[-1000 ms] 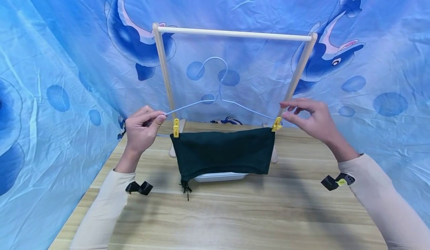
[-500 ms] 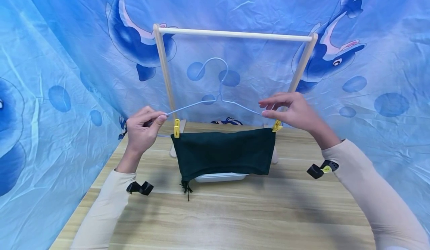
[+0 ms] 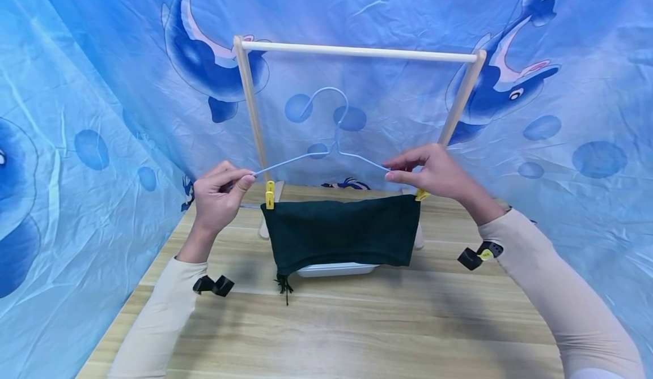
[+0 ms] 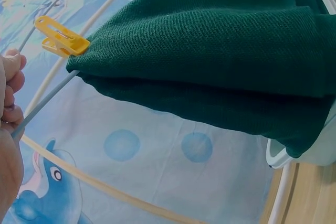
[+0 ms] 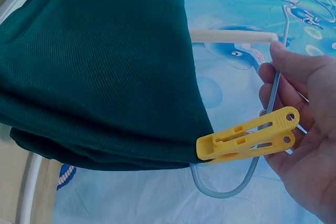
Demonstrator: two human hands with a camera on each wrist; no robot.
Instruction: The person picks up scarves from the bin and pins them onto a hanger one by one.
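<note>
A pale blue wire hanger (image 3: 352, 154) is held up in front of the rack, its hook upward. Over its bottom bar hangs a folded dark green knit cloth (image 3: 342, 229) with a tassel at the lower left corner. One yellow clothespin (image 3: 270, 195) clips the cloth's left end; a second yellow clothespin (image 5: 247, 137) grips the right end. My left hand (image 3: 219, 195) pinches the hanger's left shoulder between thumb and fingers. On the opposite shoulder, my right hand (image 3: 428, 169) holds the wire with thumb and fingers, just above the right clothespin.
Behind the hanger stands a wooden rack with a white top rod (image 3: 357, 52). Partly hidden beneath the cloth, a white tray (image 3: 336, 269) sits on the wood-grain table (image 3: 326, 328). A blue dolphin-print curtain (image 3: 92, 73) surrounds the table's back and sides.
My right hand has moved left from beside the right clothespin and taken hold of the hanger's right shoulder. My left hand, the hanger and the cloth have hardly moved.
</note>
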